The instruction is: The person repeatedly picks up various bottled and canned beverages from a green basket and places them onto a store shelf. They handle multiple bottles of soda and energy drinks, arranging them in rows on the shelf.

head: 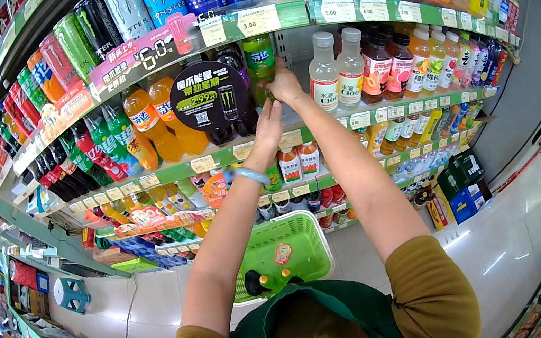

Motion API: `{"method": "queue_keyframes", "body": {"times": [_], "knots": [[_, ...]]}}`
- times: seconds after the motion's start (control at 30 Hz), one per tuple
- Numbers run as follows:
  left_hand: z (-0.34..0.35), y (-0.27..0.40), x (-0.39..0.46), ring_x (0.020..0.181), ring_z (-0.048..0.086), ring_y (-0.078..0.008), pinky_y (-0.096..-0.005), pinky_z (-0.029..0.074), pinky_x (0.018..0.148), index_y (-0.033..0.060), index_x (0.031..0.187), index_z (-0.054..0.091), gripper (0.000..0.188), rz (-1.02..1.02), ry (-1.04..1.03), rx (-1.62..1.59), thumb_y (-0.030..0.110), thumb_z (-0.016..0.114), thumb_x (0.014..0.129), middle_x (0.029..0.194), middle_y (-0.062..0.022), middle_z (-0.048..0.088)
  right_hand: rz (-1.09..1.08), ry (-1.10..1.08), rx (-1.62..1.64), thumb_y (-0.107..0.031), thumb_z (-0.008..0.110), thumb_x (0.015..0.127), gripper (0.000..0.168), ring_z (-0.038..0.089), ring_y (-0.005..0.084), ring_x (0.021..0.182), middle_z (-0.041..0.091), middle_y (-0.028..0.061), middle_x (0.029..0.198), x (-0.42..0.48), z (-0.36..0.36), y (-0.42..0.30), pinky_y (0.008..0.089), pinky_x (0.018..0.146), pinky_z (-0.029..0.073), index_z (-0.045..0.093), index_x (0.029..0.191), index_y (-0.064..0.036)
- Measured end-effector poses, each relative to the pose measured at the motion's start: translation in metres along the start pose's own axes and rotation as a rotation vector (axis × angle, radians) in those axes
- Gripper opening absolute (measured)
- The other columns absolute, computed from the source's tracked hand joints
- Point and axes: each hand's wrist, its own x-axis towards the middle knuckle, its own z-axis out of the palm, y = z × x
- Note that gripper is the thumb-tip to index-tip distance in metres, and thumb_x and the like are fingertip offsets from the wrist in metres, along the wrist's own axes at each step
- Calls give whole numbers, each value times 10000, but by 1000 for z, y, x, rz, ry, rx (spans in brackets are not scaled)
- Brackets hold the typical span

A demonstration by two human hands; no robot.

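Both my arms reach to a middle shelf of drinks. A green plastic soda bottle [259, 58] stands upright there, beside dark bottles and a round black promotional sign [202, 95]. My right hand [285, 83] is at the bottle's right side, its fingers partly hidden behind it and closed around its lower part. My left hand [270, 124], a pale bangle [253, 176] on its wrist, is held just below the bottle's base, fingers extended upward; whether it touches the bottle is unclear. Right of the hands stand clear bottles with white caps [323, 72].
A green plastic basket [324, 245] with a few bottles is below, in front of my body. Energy drink cans [126, 9] line the upper shelf. The shelf edge with price tags [227, 157] runs under my hands. A blue stool [71, 294] stands on the floor at left.
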Motion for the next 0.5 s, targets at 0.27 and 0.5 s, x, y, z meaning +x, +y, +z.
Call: {"method": "queue_keyframes", "body": {"times": [0.27,0.5], "knots": [[-13,2,-47,978,607,-314,-343,455,843,-35,1143,562,305,269,77,113,128,481,897,1052,-232,617,-332,230,27,-64,643,757,345,607,268,966,610,149,1051,-100,-8,5,335,811,495,595,1097,-33],[-33,-47,-155,771,635,-321,-365,497,685,-30,972,608,188,195,10,302,-11,520,807,870,-203,634,-296,-60,147,20,611,774,289,625,213,896,606,104,1023,-248,12,23,291,721,548,596,1061,-9]]}}
